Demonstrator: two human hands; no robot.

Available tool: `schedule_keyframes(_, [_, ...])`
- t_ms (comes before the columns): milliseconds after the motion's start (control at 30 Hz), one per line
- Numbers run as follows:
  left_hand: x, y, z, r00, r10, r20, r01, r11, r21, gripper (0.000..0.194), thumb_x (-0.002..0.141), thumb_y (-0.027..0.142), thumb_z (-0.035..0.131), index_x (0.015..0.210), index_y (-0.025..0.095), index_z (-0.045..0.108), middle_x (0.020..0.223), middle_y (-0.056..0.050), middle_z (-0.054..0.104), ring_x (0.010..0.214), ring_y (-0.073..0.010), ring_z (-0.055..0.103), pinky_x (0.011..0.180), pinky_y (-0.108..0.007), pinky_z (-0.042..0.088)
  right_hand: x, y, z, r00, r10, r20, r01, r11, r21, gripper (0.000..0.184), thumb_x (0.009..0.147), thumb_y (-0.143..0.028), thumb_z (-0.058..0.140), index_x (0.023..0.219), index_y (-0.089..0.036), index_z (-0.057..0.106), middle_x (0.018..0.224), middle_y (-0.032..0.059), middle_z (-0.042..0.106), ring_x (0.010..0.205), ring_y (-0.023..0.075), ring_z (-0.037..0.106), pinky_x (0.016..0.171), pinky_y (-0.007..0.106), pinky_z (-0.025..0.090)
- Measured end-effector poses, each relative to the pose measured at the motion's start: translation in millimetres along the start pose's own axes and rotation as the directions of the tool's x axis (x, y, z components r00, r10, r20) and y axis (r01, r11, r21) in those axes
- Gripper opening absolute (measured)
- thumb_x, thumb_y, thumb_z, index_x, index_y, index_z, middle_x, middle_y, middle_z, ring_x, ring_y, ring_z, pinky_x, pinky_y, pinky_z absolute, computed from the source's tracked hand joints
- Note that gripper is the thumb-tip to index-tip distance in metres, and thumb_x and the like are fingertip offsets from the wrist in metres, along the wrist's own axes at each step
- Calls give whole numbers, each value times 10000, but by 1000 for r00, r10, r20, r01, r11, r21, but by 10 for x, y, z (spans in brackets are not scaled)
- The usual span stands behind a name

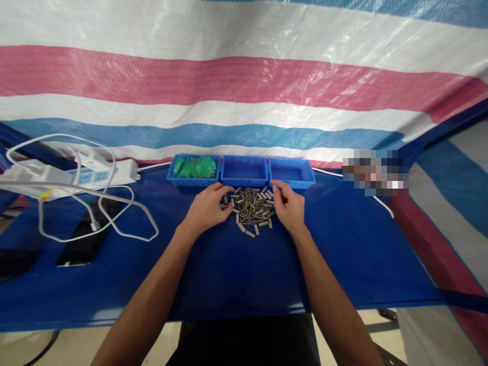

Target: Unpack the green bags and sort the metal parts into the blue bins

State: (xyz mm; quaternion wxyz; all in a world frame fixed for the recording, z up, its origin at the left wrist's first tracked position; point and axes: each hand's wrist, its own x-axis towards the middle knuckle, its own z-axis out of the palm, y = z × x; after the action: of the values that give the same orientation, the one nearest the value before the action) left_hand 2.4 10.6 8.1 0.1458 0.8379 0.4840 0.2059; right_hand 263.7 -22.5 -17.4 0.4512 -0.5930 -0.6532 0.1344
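Pieces of metal lie in a loose heap at the middle of the blue table [244,279], thin brassy pins [250,206] massed in the centre and short grey cylinders [250,234] mostly around the edge. Lower pieces are covered by those on top, so their number is unclear.

Left hand [209,206] curves around the heap's left side, its grip loose, thumb and forefinger parted with a few cylinders showing in the gap; the other fingers are largely hidden. Right hand [292,207] bends in at the right side, fingertips near the front of the right blue bin [293,184]; whether its grip pinches anything, I cannot tell.

Behind the heap, the middle blue bin [244,183] adjoins that one, and the left blue bin [193,182] holds crumpled green plastic [194,166], its contents indistinct. Farther left, a white cable [147,239] loops across a power strip [124,172] and partly hides a dark phone [78,251]. A black object [15,263] is cut off by the left edge. At right, a pixelated patch [375,173] conceals whatever sits there.
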Motion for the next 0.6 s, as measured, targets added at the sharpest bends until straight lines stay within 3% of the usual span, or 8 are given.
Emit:
schedule_keyframes(100, [13, -48, 12, 1000, -3, 21, 4, 997, -78, 390, 844, 232, 650, 1227, 211, 717, 1062, -79, 665, 822, -195, 667, 782, -322, 556, -15, 18, -12, 999, 32, -25, -32, 999, 25, 384, 994, -284, 491, 1284, -242, 740, 552, -46, 544, 441, 144, 450, 554, 291, 408])
schedule_keyframes(267, [24, -94, 34, 1000, -25, 1, 25, 989, -147, 396, 796, 177, 658, 1184, 202, 734, 947, -53, 645, 689, -155, 610, 676, -290, 527, -53, -29, 37, 996, 83, 6, -84, 995, 59, 335, 880, -199, 508, 1056, -246, 789, 452, -79, 412, 385, 128, 367, 496, 283, 353])
schedule_keyframes(400, [27, -113, 72, 999, -42, -11, 39, 977, -208, 362, 783, 164, 663, 1133, 191, 748, 885, -36, 626, 649, -135, 592, 660, -276, 536, -87, -103, 116, 986, 164, -18, -160, 977, 138, 223, 857, -205, 524, 917, -238, 737, 449, -83, 397, 368, 120, 341, 448, 282, 279])
schedule_keyframes(500, [32, -121, 103, 997, -66, -29, 55, 953, -298, 348, 778, 177, 680, 1119, 178, 750, 893, -34, 626, 628, -116, 597, 644, -256, 560, -91, -142, 142, 985, 173, -20, -167, 970, 174, 199, 890, -232, 530, 965, -238, 715, 468, -88, 392, 388, 123, 352, 463, 280, 292])
schedule_keyframes(600, [33, -103, 109, 994, -96, -60, 66, 918, -392, 355, 777, 178, 685, 1127, 165, 749, 936, -42, 635, 635, -102, 616, 647, -241, 588, -72, -175, 125, 992, 125, 22, -127, 975, 182, 211, 913, -264, 568, 1075, -235, 699, 512, -87, 452, 436, 128, 409, 524, 280, 377])
